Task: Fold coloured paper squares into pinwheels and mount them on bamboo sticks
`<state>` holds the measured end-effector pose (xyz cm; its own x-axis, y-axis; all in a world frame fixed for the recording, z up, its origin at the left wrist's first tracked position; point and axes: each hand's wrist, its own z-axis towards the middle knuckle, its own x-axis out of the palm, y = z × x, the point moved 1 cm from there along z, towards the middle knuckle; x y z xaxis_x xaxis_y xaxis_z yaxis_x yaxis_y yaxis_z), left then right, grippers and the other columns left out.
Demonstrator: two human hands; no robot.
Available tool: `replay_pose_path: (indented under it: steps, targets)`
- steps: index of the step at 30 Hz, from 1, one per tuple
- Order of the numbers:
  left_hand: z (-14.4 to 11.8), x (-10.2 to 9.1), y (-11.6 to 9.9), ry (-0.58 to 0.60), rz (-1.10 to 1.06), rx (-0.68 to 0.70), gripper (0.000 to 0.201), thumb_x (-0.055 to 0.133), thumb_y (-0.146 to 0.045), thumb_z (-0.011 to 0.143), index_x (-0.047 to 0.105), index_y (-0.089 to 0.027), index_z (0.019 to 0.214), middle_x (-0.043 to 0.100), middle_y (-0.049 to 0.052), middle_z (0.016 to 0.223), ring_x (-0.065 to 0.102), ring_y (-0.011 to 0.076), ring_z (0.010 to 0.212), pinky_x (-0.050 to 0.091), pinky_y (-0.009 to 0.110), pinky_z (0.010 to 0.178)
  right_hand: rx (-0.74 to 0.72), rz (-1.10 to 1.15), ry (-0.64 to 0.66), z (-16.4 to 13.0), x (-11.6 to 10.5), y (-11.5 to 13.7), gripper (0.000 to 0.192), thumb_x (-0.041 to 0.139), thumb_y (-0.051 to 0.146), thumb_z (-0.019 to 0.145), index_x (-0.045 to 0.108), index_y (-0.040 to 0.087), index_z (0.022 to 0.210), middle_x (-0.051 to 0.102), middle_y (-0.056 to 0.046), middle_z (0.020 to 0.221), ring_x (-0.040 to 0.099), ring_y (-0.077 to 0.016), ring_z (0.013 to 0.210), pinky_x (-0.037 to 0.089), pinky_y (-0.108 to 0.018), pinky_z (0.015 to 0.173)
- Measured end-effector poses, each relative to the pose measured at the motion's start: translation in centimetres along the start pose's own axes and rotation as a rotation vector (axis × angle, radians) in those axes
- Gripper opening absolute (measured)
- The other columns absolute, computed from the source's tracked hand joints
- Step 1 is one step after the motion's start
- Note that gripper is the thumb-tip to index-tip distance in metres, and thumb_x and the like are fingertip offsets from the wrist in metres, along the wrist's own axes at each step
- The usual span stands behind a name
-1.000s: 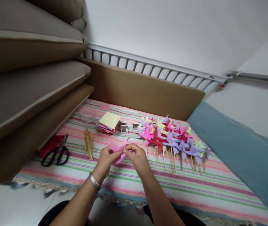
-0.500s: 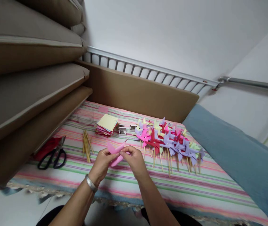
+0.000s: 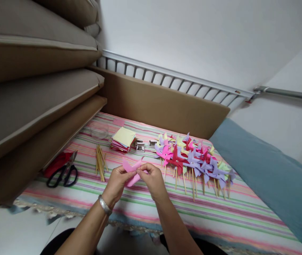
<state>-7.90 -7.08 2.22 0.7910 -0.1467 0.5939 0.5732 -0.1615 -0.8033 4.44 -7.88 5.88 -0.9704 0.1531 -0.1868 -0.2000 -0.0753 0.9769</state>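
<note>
A pink paper pinwheel [image 3: 132, 181], its corners curled inward, is pinched between both hands above the striped cloth. My left hand [image 3: 117, 182], with a silver bangle at the wrist, grips it from the left. The thumb and fingertips of my right hand [image 3: 152, 179] close on its middle and right side; whether a pin is between them I cannot make out. Beyond the hands lie a stack of coloured paper squares [image 3: 124, 136] with a yellow one on top, and small open boxes [image 3: 140, 146]. Left of my hands is a bundle of wooden sticks [image 3: 100, 163].
Many finished pinwheels [image 3: 193, 159] on sticks lie to the right. Black-handled scissors [image 3: 65, 173] rest by red paper [image 3: 56, 164] at left. Brown cushions [image 3: 41, 88] are stacked at left, a tan board [image 3: 164, 102] stands behind, and a blue cover [image 3: 262, 170] is at right.
The view has shifted slightly, so the surroundings sit a little further right. Both hands keep their pinch on the pink paper pinwheel, with hardly any movement.
</note>
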Motion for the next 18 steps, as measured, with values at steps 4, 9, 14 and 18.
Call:
replay_pose_path:
  steps: [4, 9, 14, 18]
  targets:
    - [0.0, 0.0, 0.0, -0.032, -0.014, -0.007, 0.022, 0.079, -0.022, 0.058, 0.072, -0.012, 0.076, 0.072, 0.005, 0.071, 0.063, 0.0145, 0.068, 0.046, 0.025, 0.068, -0.024, -0.036, -0.005, 0.1, 0.0, -0.1, 0.009, 0.063, 0.025, 0.062, 0.059, 0.017, 0.059, 0.059, 0.001, 0.061, 0.053, -0.0145, 0.061, 0.042, -0.026, 0.062]
    - [-0.1, 0.0, 0.1, -0.023, -0.063, -0.058, 0.025, 0.081, -0.021, 0.054, 0.072, -0.011, 0.075, 0.072, 0.006, 0.073, 0.062, 0.014, 0.065, 0.045, 0.025, 0.066, -0.103, -0.069, 0.01, 0.2, 0.0, -0.6, 0.011, 0.065, 0.026, 0.064, 0.058, 0.019, 0.07, 0.06, 0.0, 0.07, 0.057, -0.0178, 0.073, 0.044, -0.029, 0.07]
    - [-0.4, -0.5, -0.5, -0.006, -0.052, -0.035, 0.027, 0.081, -0.024, 0.052, 0.073, -0.01, 0.073, 0.07, 0.005, 0.068, 0.059, 0.0137, 0.062, 0.043, 0.025, 0.064, -0.15, -0.111, 0.089, -0.6, 0.3, 0.3, 0.024, 0.063, 0.028, 0.07, 0.06, 0.02, 0.093, 0.065, -0.004, 0.085, 0.06, -0.0206, 0.086, 0.045, -0.034, 0.081]
    - [-0.8, -2.0, -1.8, -0.084, 0.03, 0.021, 0.028, 0.079, -0.027, 0.055, 0.072, -0.011, 0.077, 0.069, 0.005, 0.069, 0.058, 0.0144, 0.063, 0.042, 0.026, 0.064, -0.204, -0.05, 0.103, -0.1, 0.2, 0.5, 0.043, 0.06, 0.034, 0.076, 0.053, 0.023, 0.116, 0.067, -0.004, 0.088, 0.062, -0.0204, 0.09, 0.043, -0.037, 0.087]
